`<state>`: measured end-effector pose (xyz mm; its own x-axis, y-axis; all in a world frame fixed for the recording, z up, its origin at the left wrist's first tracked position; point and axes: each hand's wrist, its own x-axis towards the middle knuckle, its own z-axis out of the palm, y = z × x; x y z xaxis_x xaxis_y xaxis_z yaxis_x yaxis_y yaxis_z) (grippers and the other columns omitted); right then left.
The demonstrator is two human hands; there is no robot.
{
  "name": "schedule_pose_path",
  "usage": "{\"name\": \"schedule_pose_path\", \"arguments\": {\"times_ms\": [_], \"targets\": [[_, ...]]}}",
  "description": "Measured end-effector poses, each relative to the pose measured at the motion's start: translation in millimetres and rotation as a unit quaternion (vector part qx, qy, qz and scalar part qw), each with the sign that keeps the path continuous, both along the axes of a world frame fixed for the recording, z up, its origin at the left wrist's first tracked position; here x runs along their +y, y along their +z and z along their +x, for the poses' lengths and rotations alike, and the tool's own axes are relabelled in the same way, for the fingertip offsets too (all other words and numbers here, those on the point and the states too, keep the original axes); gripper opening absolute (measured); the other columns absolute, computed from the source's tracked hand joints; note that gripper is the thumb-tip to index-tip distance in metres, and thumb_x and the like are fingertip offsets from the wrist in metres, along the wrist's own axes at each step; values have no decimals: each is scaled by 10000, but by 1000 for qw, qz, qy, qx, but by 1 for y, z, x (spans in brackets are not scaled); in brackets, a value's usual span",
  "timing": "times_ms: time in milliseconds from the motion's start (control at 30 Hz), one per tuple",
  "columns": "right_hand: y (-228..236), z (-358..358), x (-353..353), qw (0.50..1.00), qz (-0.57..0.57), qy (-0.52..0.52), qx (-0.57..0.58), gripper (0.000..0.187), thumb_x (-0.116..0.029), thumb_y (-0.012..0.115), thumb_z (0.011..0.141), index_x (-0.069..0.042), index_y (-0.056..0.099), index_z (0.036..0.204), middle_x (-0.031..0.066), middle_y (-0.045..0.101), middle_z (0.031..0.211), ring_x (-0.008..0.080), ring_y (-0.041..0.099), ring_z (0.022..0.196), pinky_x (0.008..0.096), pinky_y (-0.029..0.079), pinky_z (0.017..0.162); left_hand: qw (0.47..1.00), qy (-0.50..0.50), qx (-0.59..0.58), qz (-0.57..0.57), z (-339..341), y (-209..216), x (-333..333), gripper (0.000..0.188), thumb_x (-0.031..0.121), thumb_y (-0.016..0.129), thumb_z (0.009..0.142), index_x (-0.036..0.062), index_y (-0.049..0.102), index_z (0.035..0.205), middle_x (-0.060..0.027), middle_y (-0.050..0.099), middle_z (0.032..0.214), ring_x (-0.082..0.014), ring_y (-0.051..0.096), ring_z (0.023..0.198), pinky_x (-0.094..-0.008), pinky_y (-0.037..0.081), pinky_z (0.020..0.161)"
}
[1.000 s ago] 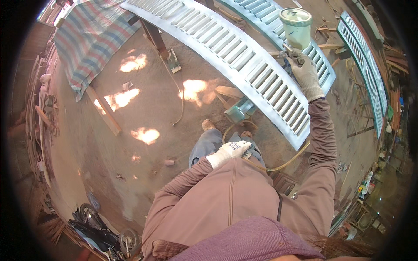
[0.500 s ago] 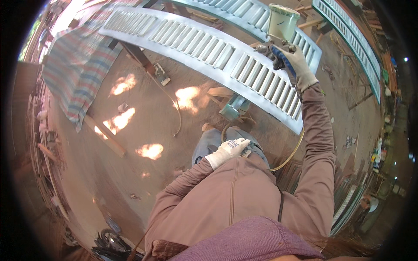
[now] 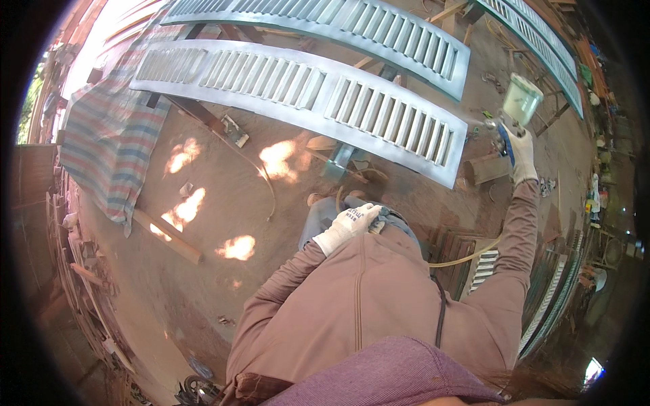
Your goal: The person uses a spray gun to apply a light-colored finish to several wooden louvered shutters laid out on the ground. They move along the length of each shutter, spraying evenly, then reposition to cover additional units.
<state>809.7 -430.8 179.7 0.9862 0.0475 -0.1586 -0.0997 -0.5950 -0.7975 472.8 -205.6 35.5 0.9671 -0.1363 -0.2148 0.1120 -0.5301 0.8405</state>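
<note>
My right hand (image 3: 523,157), in a pale work glove, is closed round the handle of a spray gun (image 3: 506,139). The gun carries a translucent cup (image 3: 523,99) on top, with pale liquid inside. It is held off the right end of the nearest louvred shutter panel (image 3: 323,101), apart from it, with a faint mist at its nozzle. My gloved left hand (image 3: 349,227) rests at my waist, fingers curled over something bluish that I cannot make out. A yellowish hose (image 3: 460,262) runs between my waist and my right arm.
A second louvred panel (image 3: 336,19) lies beyond the first, and more panels (image 3: 542,47) stand at the far right. A striped tarpaulin (image 3: 112,149) drapes at the left. A wooden plank (image 3: 169,237) and a thin hose (image 3: 272,196) lie on the dirt floor.
My right hand has carried the spray gun rightward and nearer, from over the nearest panel to past its right end. The view has shifted a little. My left hand stays at my waist.
</note>
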Motion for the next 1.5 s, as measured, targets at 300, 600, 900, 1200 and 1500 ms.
{"name": "schedule_pose_path", "arguments": {"times_ms": [300,600,900,1200,1500], "targets": [[-55,34,-86,988,-130,5,-88,327,-216,723,853,-39,662,1121,-5,628,729,68,546,519,242,433,449,998,-43,52,6,7,-10,-15,491,299,611,864,60,499,1278,-155,579,1188,-355,615,1015,-419,504,825],[-33,0,89,997,-9,70,-23,309,-252,751,831,7,670,981,51,643,685,111,569,495,270,440,436,999,34,-18,-8,-26,-29,57,425,247,653,863,41,547,1219,-167,602,1065,-355,613,977,-407,505,799],[-39,-52,307,974,184,126,30,258,-224,750,838,14,663,886,52,642,672,97,537,459,254,423,406,989,107,-10,-99,-91,-24,180,280,180,613,896,14,597,1121,-177,636,1055,-355,612,988,-397,491,819],[-59,-62,412,960,254,110,41,285,-201,755,837,25,645,970,52,635,704,110,568,484,256,440,421,993,102,42,-31,-141,-66,274,226,173,569,898,29,605,1069,-187,650,1049,-366,614,1003,-423,491,845],[-21,-100,391,997,-26,16,-70,247,-206,727,851,-32,685,1022,52,682,746,107,618,525,246,454,437,987,129,29,-86,-145,-91,302,224,145,570,885,25,610,1069,-194,649,1032,-373,612,1001,-417,487,845]]}}
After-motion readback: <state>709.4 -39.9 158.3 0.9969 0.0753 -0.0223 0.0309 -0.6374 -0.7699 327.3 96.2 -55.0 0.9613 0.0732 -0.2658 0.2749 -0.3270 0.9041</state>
